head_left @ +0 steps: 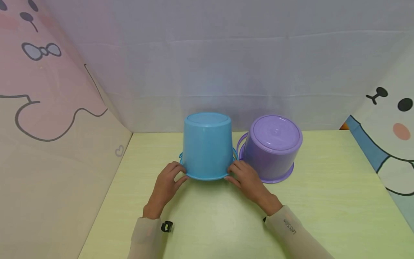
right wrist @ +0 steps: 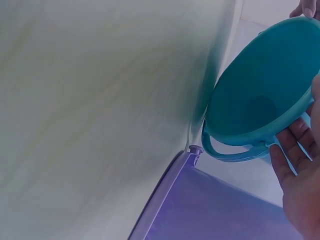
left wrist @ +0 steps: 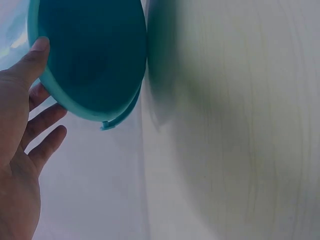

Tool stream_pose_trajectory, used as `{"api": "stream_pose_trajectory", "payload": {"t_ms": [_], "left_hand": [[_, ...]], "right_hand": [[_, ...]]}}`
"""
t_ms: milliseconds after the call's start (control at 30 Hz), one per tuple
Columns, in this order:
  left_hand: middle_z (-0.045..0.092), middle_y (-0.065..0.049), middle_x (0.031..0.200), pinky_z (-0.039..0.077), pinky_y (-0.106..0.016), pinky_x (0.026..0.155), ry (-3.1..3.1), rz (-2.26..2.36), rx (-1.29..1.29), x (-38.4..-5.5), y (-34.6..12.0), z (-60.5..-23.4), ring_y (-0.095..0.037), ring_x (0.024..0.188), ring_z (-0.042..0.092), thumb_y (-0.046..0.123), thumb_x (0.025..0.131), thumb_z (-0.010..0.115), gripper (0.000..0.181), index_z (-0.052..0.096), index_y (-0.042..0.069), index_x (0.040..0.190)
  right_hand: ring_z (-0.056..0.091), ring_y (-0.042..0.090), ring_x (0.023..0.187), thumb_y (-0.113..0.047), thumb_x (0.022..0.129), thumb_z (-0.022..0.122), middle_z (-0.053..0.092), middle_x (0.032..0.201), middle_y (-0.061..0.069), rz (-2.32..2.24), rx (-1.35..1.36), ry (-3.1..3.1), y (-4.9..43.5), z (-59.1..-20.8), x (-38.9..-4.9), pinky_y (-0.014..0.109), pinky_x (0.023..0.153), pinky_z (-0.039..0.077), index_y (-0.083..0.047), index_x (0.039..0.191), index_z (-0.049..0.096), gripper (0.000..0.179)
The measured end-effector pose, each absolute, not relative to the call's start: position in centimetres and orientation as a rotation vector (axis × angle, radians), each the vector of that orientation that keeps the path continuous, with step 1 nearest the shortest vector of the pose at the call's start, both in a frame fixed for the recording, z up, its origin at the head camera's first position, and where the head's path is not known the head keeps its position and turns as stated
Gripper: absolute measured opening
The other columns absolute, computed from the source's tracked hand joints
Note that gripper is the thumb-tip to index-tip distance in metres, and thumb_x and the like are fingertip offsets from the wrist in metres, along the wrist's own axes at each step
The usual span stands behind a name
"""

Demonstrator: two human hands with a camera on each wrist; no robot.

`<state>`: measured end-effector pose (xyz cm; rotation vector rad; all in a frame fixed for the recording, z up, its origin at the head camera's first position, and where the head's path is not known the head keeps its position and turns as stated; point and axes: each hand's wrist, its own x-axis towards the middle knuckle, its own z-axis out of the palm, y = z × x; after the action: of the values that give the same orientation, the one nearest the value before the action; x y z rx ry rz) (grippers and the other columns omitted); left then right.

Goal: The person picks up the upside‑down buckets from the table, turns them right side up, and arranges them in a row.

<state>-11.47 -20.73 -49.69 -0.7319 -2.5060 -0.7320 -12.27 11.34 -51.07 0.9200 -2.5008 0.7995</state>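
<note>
A blue bucket (head_left: 207, 147) is upside down and tilted, its near rim raised and its far rim at the table in both wrist views. My left hand (head_left: 169, 178) pinches the rim at the left side, thumb at the mouth and fingers on the outer wall. On the right side, my right hand (head_left: 247, 180) pinches the same rim in the same way. The bucket's blue handle (right wrist: 235, 156) hangs on the far side, and its inside looks bare in the right wrist view. A purple bucket (head_left: 273, 151) stands upside down just right of the blue one, behind my right hand.
The pale yellow table (head_left: 207, 223) ends at a white cloth backdrop (head_left: 207, 64) right behind the buckets. Printed cartoon panels wall off the left (head_left: 48, 172) and right (head_left: 388, 108) sides. The purple bucket's handle (head_left: 242, 140) sticks out toward the blue bucket.
</note>
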Motion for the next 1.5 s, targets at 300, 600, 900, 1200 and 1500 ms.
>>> {"api": "stream_pose_trajectory", "payload": {"t_ms": [300,600,900,1200,1500], "left_hand": [[0.064,-0.005,0.101,0.061,-0.041,0.083,-2.43,-0.769,-0.76,-11.6,-20.6,-49.4,-0.024,0.099,0.065,-0.002,0.073,0.095,0.035,0.068,0.007,0.094],[0.063,-0.005,0.102,0.06,-0.04,0.086,-2.428,-0.83,-0.728,-11.5,-20.4,-48.8,-0.023,0.101,0.062,-0.004,0.075,0.093,0.035,0.067,0.007,0.096],[0.063,-0.007,0.101,0.059,-0.035,0.091,-2.388,-0.892,-0.74,-11.6,-20.1,-48.2,-0.024,0.1,0.064,-0.008,0.074,0.092,0.035,0.068,0.004,0.097],[0.062,-0.006,0.101,0.057,-0.028,0.096,-2.403,-0.915,-0.724,-11.5,-20.1,-47.5,-0.024,0.101,0.065,-0.01,0.076,0.089,0.032,0.069,0.005,0.098],[0.062,-0.008,0.1,0.052,-0.016,0.098,-2.35,-0.939,-0.74,-11.8,-20.0,-47.2,-0.024,0.098,0.065,-0.012,0.076,0.088,0.032,0.07,0.003,0.097]], "right_hand": [[0.057,0.021,0.088,-0.016,0.085,0.088,0.06,0.098,0.003,0.842,0.938,-2.407,11.4,-50.8,-12.3,0.038,0.074,0.054,-0.008,0.101,0.063,0.03],[0.058,0.021,0.09,-0.012,0.086,0.086,0.061,0.098,0.004,0.894,0.927,-2.391,11.4,-50.3,-12.3,0.039,0.076,0.056,-0.007,0.101,0.064,0.027],[0.06,0.022,0.095,-0.011,0.088,0.085,0.063,0.102,0.005,0.938,0.899,-2.405,11.5,-50.1,-12.2,0.041,0.08,0.057,-0.007,0.102,0.064,0.025],[0.059,0.021,0.094,-0.008,0.087,0.084,0.061,0.1,0.004,0.987,0.887,-2.373,11.6,-49.9,-12.3,0.039,0.078,0.056,-0.007,0.102,0.063,0.026],[0.06,0.021,0.094,-0.004,0.086,0.085,0.062,0.098,0.003,1.041,0.882,-2.314,11.6,-49.6,-12.4,0.039,0.078,0.056,-0.006,0.101,0.063,0.027]]}}
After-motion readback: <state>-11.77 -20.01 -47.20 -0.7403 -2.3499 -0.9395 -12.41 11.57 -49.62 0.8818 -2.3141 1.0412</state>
